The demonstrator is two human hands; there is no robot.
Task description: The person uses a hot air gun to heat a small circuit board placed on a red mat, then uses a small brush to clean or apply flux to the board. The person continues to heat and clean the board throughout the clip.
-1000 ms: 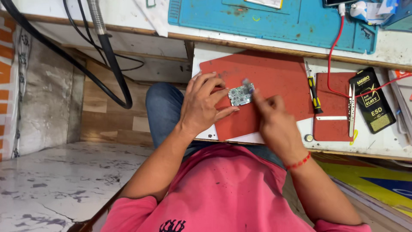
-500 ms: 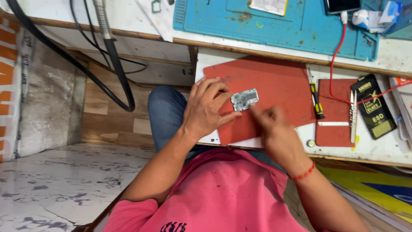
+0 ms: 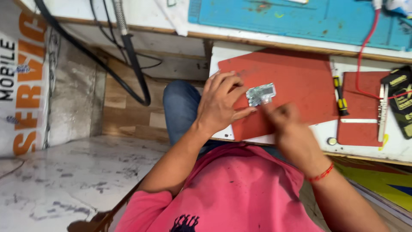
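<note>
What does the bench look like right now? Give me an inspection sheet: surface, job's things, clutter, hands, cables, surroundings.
Surface: white bench with a large red mat.
Job's things: small metallic board over the mat.
Clutter: yellow-black screwdriver, small red mat, black case, blue mat.
Hands: left hand grips the board's edge; right hand blurred, fingertip at the board.
Cables: red wire; black cables at left.
Surroundings: marble floor, orange-white banner.

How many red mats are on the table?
2. The big red rubber mat lies under the small silvery metal part that the left hand holds. The smaller red mat lies to its right.
</note>
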